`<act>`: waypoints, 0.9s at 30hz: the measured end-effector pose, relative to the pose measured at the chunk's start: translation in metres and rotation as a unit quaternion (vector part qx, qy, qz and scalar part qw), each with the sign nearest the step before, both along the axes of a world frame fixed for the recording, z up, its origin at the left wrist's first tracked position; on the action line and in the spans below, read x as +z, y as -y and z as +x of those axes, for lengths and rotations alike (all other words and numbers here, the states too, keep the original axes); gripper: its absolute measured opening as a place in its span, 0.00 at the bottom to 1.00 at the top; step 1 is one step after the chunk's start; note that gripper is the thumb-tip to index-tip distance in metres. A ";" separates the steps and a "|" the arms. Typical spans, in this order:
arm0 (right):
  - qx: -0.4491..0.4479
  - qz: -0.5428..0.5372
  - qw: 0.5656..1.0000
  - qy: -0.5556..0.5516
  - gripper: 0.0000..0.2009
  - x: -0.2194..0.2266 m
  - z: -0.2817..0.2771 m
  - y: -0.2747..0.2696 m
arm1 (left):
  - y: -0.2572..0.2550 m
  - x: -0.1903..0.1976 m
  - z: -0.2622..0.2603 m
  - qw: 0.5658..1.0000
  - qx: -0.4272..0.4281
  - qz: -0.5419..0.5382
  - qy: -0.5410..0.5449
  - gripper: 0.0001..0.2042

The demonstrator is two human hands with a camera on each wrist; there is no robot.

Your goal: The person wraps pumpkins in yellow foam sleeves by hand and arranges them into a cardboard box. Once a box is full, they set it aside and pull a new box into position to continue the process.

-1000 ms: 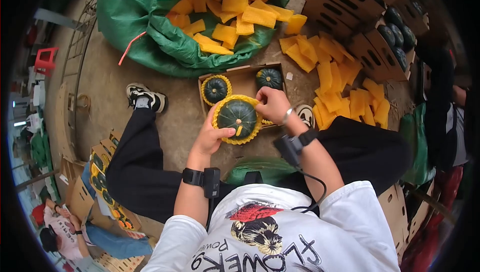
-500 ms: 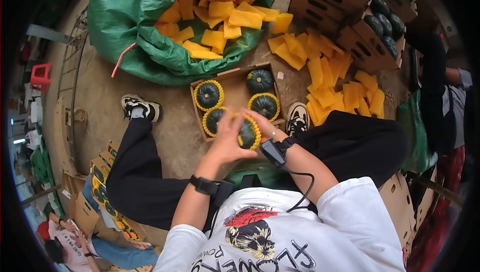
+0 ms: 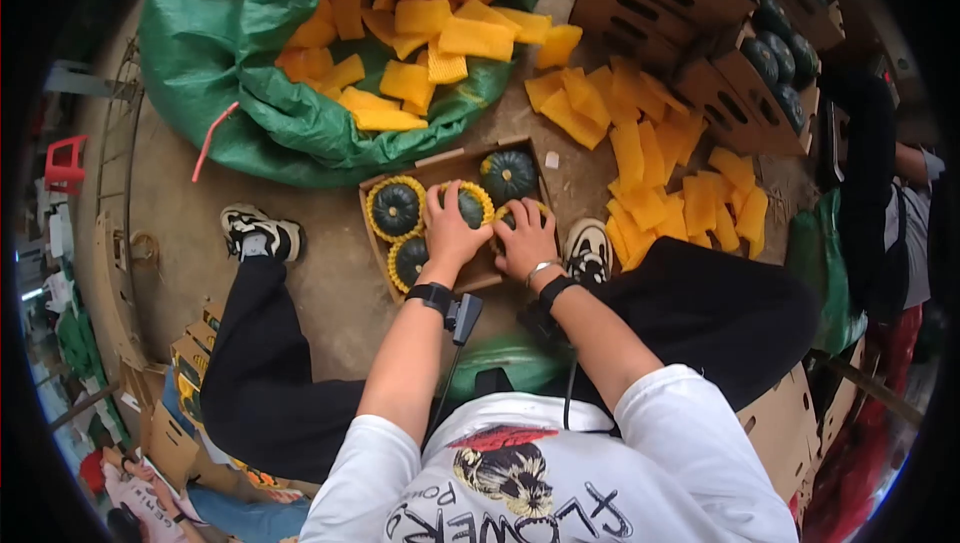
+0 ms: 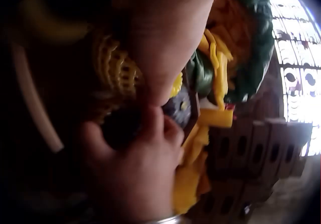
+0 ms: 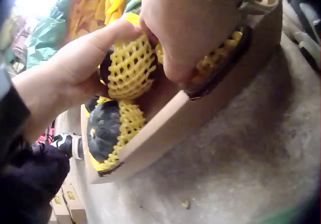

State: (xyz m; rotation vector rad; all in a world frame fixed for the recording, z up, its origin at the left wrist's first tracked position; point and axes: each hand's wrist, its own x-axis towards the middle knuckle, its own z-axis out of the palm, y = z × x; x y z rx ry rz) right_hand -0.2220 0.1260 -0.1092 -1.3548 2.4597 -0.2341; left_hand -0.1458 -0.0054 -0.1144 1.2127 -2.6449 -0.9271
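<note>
My left hand (image 3: 455, 233) grips a small dark green pumpkin (image 3: 470, 205) in a yellow foam net sleeve, in the middle of a shallow cardboard box (image 3: 374, 248). In the right wrist view its netting (image 5: 131, 69) shows beneath that hand. Right beside it, my right hand (image 3: 526, 246) curls its fingers over another netted pumpkin (image 3: 512, 215), mostly hidden by the hand. Two more netted pumpkins, one at the back left (image 3: 395, 207) and one at the front left (image 3: 409, 261), sit in the box. A bare pumpkin (image 3: 510, 174) lies in its back right corner.
Behind the box a green sack (image 3: 215, 93) spills yellow foam nets (image 3: 475, 38). More nets (image 3: 650, 178) lie on the floor at right, near stacked cartons (image 3: 690, 3) and an open carton of pumpkins (image 3: 775, 58). My shoes (image 3: 588, 251) flank the box. Another person (image 3: 140, 498) is at lower left.
Both hands have moved forward from near my lap, and the netted pumpkin they held together is now down in the box. My right hand has shifted onto the pumpkin at the right.
</note>
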 end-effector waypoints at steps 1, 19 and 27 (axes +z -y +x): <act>-0.005 0.006 1.000 0.005 0.27 -0.004 0.002 -0.004 | -0.006 0.004 0.001 1.000 -0.005 0.006 0.005 0.40; -0.013 -0.202 0.975 0.093 0.10 0.000 -0.017 0.019 | 0.023 0.045 0.022 0.973 -0.163 0.040 0.157 0.48; 0.112 -0.068 0.991 -0.039 0.35 -0.020 0.028 0.067 | -0.008 0.016 0.062 0.978 0.004 -0.060 0.198 0.49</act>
